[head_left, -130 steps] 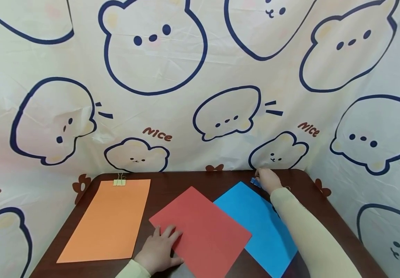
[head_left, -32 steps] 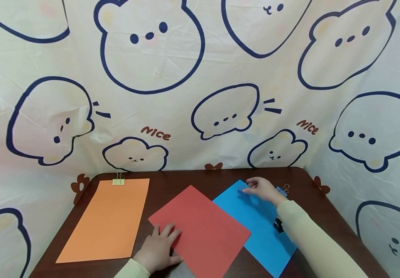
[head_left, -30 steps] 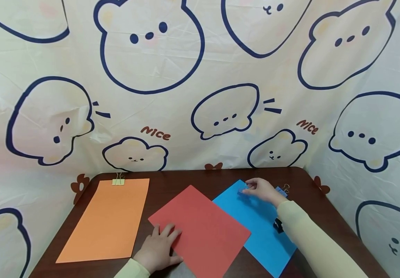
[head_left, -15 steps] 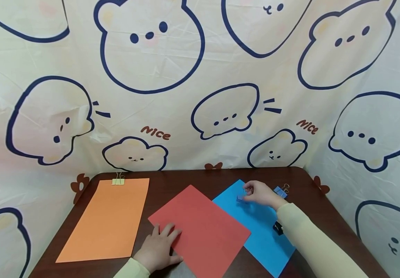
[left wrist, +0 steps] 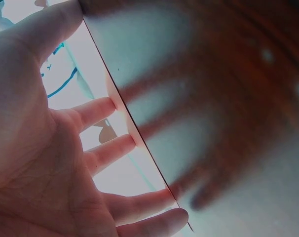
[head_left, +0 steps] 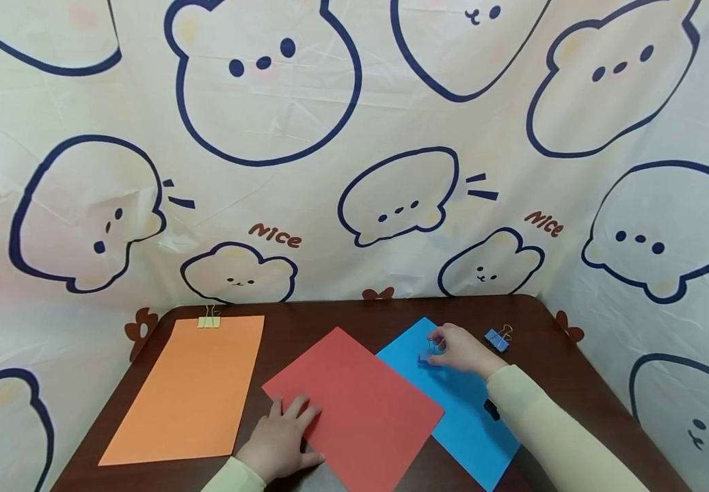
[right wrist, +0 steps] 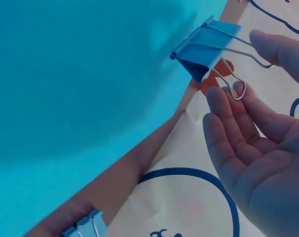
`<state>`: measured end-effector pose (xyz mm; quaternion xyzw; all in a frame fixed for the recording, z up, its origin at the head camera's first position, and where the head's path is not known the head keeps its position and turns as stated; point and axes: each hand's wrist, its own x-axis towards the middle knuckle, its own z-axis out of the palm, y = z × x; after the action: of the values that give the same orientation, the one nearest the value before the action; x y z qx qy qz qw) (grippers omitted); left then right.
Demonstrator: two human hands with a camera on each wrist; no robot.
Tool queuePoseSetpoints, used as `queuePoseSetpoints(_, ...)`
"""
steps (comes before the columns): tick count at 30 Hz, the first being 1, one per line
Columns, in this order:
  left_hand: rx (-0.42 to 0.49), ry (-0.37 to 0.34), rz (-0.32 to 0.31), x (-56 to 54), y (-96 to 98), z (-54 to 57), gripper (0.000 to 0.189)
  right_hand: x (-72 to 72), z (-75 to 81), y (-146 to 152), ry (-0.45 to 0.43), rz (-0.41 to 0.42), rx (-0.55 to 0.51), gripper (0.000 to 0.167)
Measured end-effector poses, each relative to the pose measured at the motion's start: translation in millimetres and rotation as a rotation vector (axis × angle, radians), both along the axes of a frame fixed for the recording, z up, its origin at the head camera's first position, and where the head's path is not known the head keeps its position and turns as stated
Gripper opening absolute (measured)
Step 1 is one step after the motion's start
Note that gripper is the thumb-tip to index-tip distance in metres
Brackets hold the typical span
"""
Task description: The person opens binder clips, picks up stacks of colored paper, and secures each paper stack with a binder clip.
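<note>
My right hand (head_left: 461,350) pinches a blue binder clip (right wrist: 211,42) by its wire handles, thumb on one and fingertips at the other. In the head view this clip (head_left: 429,359) is over the upper part of a blue sheet of paper (head_left: 467,417), near its far corner. The right wrist view shows its body pointing towards the blue sheet (right wrist: 80,79). My left hand (head_left: 279,441) rests with spread fingers on the left edge of a red sheet (head_left: 366,410), which overlaps the blue one. Nothing is gripped in the left hand (left wrist: 56,143).
An orange sheet (head_left: 191,389) lies at left, a pale yellow binder clip (head_left: 209,322) on its far edge. Another blue binder clip (head_left: 497,339) sits at the far right of the brown table (head_left: 323,321). A black object (head_left: 491,409) is partly hidden by my right sleeve.
My right hand has come from the table's far edge to over the blue sheet with the binder clip, lately drifting slightly towards me. The left hand stays on the red sheet.
</note>
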<state>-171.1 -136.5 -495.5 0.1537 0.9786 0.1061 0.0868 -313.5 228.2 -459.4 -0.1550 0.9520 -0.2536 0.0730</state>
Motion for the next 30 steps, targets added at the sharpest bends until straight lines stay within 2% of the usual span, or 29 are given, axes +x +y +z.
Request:
queuePoseSetpoints(10, 0.000, -0.003, 0.003, -0.1, -0.6, -0.8, 0.077, 1.5, 2.2, -1, 0.034, 0.017, 0.016, 0.040)
queuePoseSetpoints(20, 0.000, -0.003, 0.001, -1.1, -1.9, -4.0, 0.078, 4.5, 2.3, -3, 0.046, -0.082, -0.029, 0.040)
queuePoseSetpoints(30, 0.007, -0.008, -0.002, -2.4, -1.9, -4.7, 0.078, 10.4, -8.7, 0, 0.090, -0.107, -0.103, 0.037)
